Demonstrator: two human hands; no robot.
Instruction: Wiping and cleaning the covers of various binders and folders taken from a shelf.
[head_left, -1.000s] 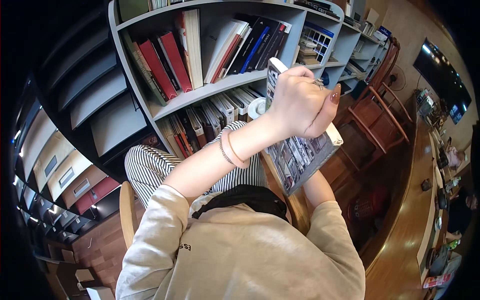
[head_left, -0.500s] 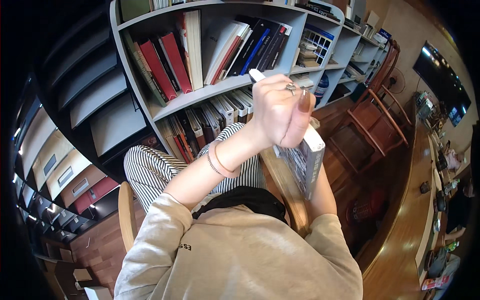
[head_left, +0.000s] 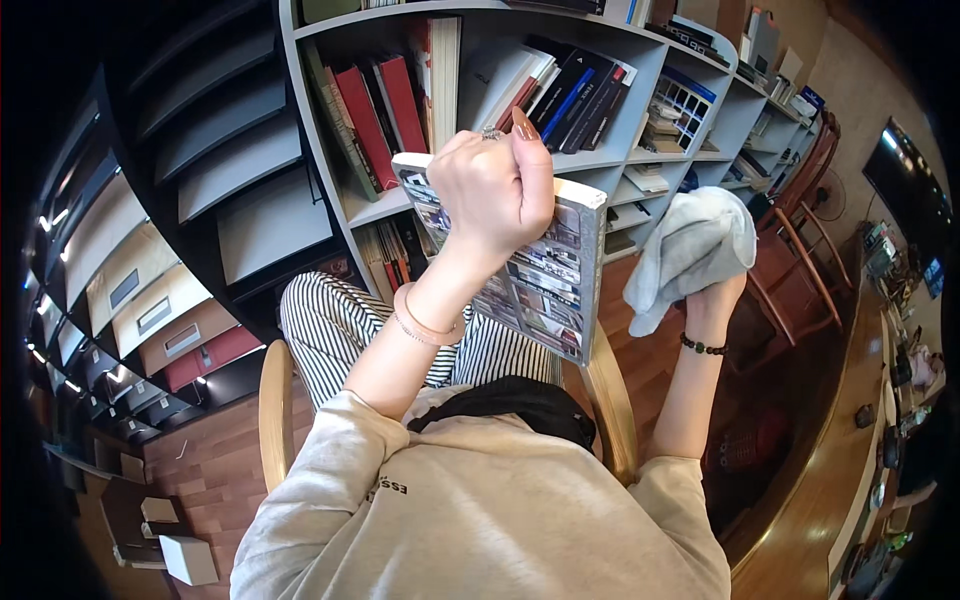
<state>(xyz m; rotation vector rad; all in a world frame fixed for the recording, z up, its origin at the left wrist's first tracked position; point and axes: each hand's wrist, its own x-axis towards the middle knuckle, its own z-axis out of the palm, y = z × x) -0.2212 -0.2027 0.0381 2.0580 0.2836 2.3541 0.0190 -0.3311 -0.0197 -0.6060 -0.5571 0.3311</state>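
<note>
LH (head_left: pixel 490 195) holds 1 bk (head_left: pixel 540 290), RH (head_left: pixel 717 297) 1 cloth (head_left: pixel 695 245).

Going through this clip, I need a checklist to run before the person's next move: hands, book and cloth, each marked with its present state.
1. Left hand gripping the thick rectangular book with a grey-bordered, photo-covered cover by its upper part: ok.
2. Book shut, pages together: ok.
3. Right hand holding the soft, pale grey fabric cloth: ok.
4. Cloth spread flat: not ok, it is bunched and draped over the hand.
5. Cloth touching the book: not ok, a gap shows between them.
6. Cover free of dust: cannot tell, too fine to see.
</note>
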